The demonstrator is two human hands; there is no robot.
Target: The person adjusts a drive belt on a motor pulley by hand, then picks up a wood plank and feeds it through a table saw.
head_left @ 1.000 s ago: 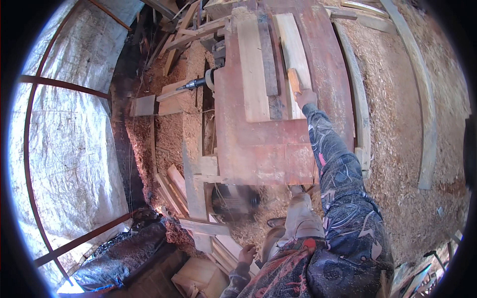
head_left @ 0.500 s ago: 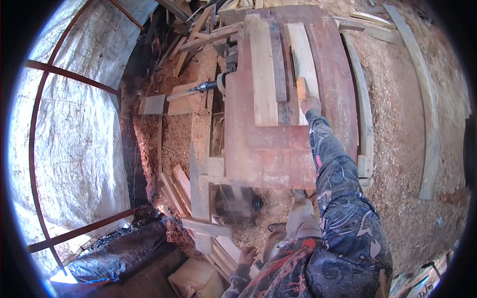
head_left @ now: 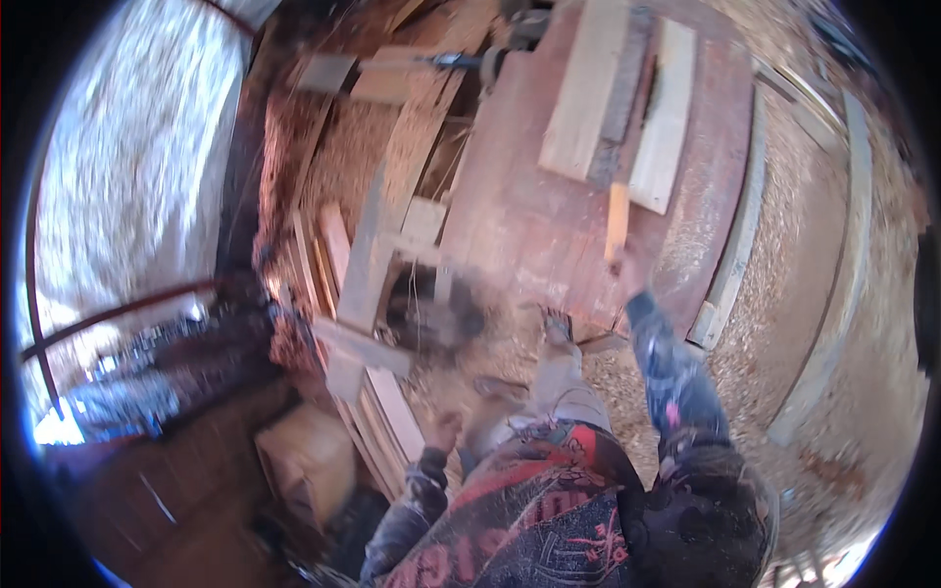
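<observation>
My right hand grips a short orange-yellow wooden piece over the dusty reddish tabletop, just short of the near ends of the boards lying on it: a wide pale board, a grey weathered strip and another pale board. My left hand hangs low near my leg, beside stacked planks; motion blur hides whether its fingers hold anything.
A cylindrical shaft tool sits at the table's far left. A dark motor-like housing is below the near edge. A white sheet on a metal frame walls the left. A box, shavings and long timbers lie around.
My right hand has drawn the orange piece back toward me, off the pale board to its near end. The whole view has shifted and blurred as my head moved.
</observation>
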